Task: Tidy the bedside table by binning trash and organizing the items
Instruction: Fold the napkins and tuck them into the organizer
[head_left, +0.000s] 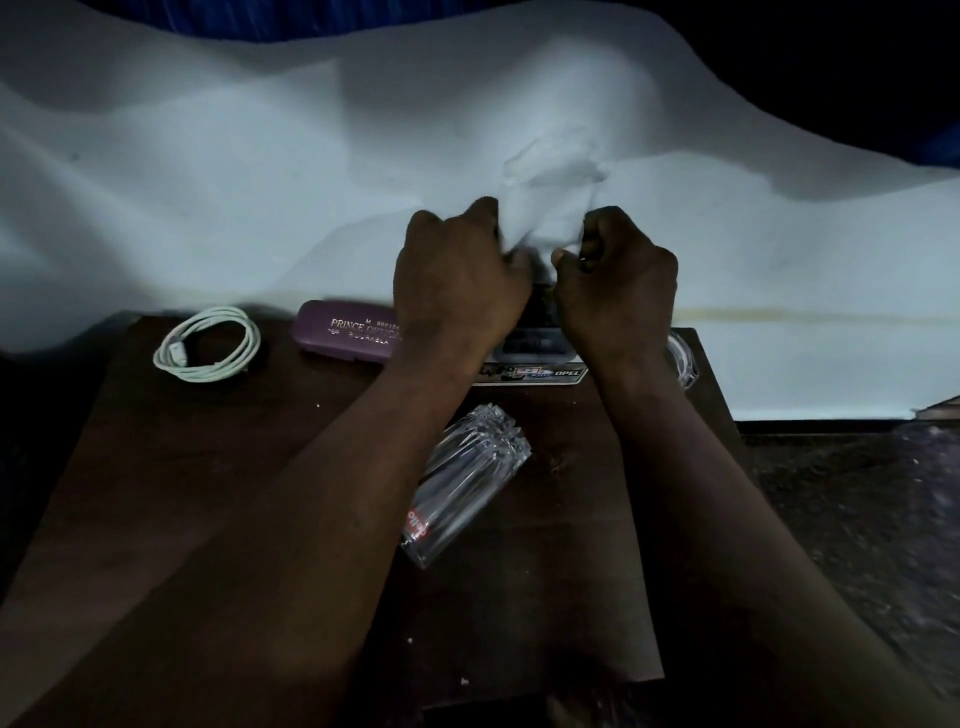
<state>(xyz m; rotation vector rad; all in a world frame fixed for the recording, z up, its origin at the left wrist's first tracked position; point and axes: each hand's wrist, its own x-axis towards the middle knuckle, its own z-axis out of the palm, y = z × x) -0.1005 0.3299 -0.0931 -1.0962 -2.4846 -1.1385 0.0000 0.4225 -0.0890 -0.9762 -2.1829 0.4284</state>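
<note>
1. Fingers of the left hand (457, 280) and right hand (618, 280) are curled tight, pinching a crumpled white wad (545, 218) between them above the far edge of the table (208, 467).
2. Pale against the pale sheet (260, 156), a torn scrap could drop there unnoticed.
3. Both forearms pass beside the clear wrapper (467, 483) mid-table; drawing back could sweep it off the near edge.

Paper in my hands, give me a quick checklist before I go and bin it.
1. Left hand and right hand both grip the paper: ok.
2. Drop spot in sight: cannot tell.
3. Plastic wrapper off the table: not ok, it lies between the forearms.
4. Cable coiled: ok.
5. Glasses case shut: ok.
</note>
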